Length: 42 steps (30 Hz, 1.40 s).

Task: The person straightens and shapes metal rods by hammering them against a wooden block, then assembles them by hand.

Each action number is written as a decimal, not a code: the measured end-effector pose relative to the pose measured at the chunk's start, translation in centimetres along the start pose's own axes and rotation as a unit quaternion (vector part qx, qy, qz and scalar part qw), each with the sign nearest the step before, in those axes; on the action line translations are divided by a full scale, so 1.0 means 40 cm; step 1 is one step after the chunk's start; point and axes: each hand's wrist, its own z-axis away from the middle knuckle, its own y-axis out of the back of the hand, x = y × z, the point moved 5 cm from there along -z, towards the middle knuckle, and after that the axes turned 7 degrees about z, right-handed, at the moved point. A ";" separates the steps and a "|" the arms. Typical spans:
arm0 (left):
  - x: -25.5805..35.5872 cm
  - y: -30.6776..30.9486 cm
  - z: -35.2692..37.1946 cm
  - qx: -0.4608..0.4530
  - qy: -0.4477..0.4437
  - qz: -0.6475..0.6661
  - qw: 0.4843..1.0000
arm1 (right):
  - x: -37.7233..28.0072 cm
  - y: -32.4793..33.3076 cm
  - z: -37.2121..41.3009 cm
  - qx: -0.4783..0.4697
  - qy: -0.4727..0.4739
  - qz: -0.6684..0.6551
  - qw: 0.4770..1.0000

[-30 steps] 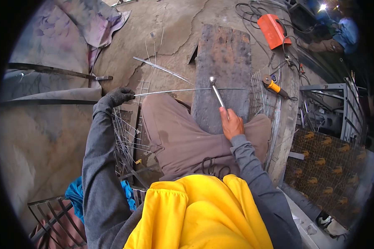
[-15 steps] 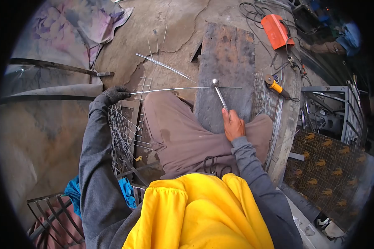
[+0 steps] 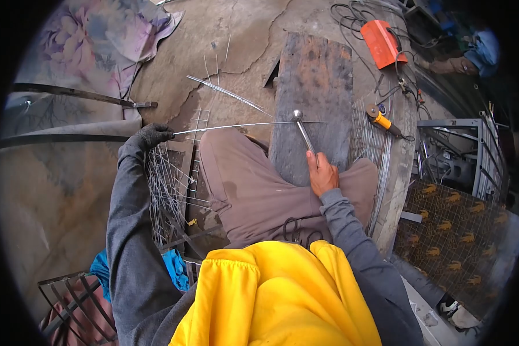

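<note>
My left hand, in a dark glove, is closed on the left end of a thin metal rod. The rod bows slightly and runs right, across my knee, onto a worn wooden board. Bare and wrapped round a metal handle, my right hand holds a ball-headed hammer. The round hammer head is at the rod, over the board; whether it touches cannot be made out.
Left of my legs lies a pile of wire mesh. Several loose rods are on the concrete ahead. To the right are a yellow angle grinder, an orange machine with cables, and a patterned panel. Part of another person shows at upper right.
My left hand has moved a little to the left, drawing the rod with it, so its right end sits further left on the board. The hammer has barely moved.
</note>
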 end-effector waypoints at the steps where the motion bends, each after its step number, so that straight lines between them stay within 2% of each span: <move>1: -0.014 0.002 -0.009 -0.002 0.005 0.010 1.000 | 0.001 0.000 -0.002 -0.001 -0.001 0.000 1.000; 4: -0.005 0.007 0.010 0.037 -0.040 0.004 0.999 | -0.001 0.008 -0.014 -0.007 -0.012 0.010 1.000; 7: -0.011 0.005 0.012 0.019 -0.043 0.024 0.999 | -0.011 0.021 0.005 -0.005 -0.030 -0.025 0.999; 9: -0.001 0.004 0.022 0.018 -0.058 0.010 0.998 | -0.016 0.035 0.001 0.029 -0.004 -0.036 0.999; 13: 0.006 0.001 0.026 0.008 -0.080 0.005 0.997 | -0.019 0.034 -0.001 0.023 -0.003 -0.044 0.999; 16: -0.031 0.004 0.003 0.003 -0.073 0.032 0.997 | -0.029 0.029 0.008 0.056 0.028 -0.044 0.997; 18: -0.024 0.006 0.012 0.004 -0.064 0.024 0.998 | -0.015 0.001 -0.001 0.009 0.003 0.012 1.000; 21: -0.008 0.009 0.018 0.006 -0.068 0.013 0.998 | -0.011 0.006 -0.005 -0.019 -0.006 -0.012 1.000; 26: -0.038 0.006 0.013 0.007 -0.048 0.060 0.997 | -0.008 0.002 0.004 -0.020 -0.006 -0.004 1.000; 28: -0.034 0.010 0.013 0.022 -0.059 0.022 0.998 | -0.009 0.008 -0.001 -0.016 -0.005 0.008 1.000; 32: -0.034 0.011 0.021 0.018 -0.045 0.040 0.998 | -0.013 0.030 0.014 0.025 -0.008 -0.038 0.999; 36: -0.022 0.015 0.020 0.030 -0.070 0.052 0.996 | -0.023 0.052 0.009 0.062 0.011 -0.048 0.997; 42: 0.011 0.018 0.038 0.031 -0.075 0.033 0.996 | -0.046 0.028 0.014 0.053 0.036 -0.060 0.996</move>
